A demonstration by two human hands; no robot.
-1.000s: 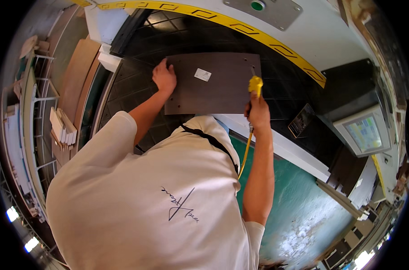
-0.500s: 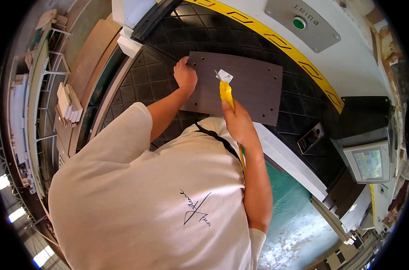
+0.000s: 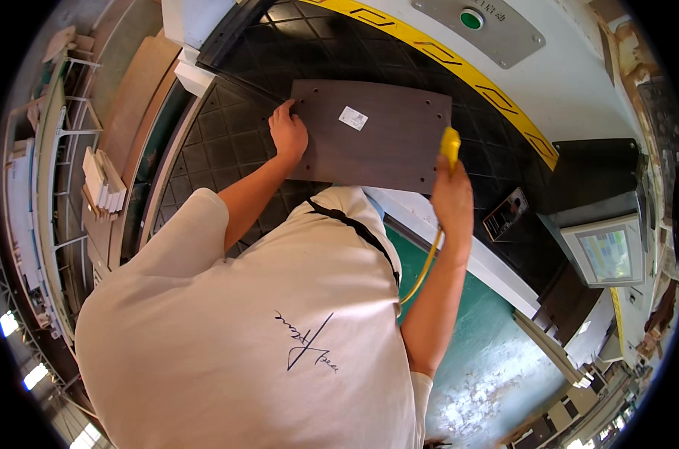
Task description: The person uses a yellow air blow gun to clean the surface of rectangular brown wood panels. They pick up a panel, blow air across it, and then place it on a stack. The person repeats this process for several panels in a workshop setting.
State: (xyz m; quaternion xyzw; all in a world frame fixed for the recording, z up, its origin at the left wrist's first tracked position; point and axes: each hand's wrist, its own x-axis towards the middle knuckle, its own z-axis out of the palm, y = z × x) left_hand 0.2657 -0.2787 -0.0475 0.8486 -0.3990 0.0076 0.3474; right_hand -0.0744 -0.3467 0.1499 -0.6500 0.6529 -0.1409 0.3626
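A dark brown rectangular panel (image 3: 369,153) with small holes near its corners lies on the black padded bed (image 3: 223,123) before me. A white printed label (image 3: 353,118) sits on its upper part, left of the middle. My left hand (image 3: 289,135) grips the panel's left edge, its fingertips at the rim near the upper left corner. In my right hand (image 3: 452,196) is a yellow air blow gun (image 3: 449,144), held upright at the panel's right edge. From below that hand a yellow hose (image 3: 429,260) curves down beside my forearm.
A dark phone-like device (image 3: 507,214) lies on the bed at right, close to a screen on a housing (image 3: 607,253). Beyond the bed runs a yellow patterned strip (image 3: 444,56), with a green button (image 3: 472,19) behind it. Stacked pale boards (image 3: 104,182) stand at left.
My right hand has swung the blow gun rightward from beside the label to the panel's right edge. The label now shows fully. My left hand stays on the left edge.
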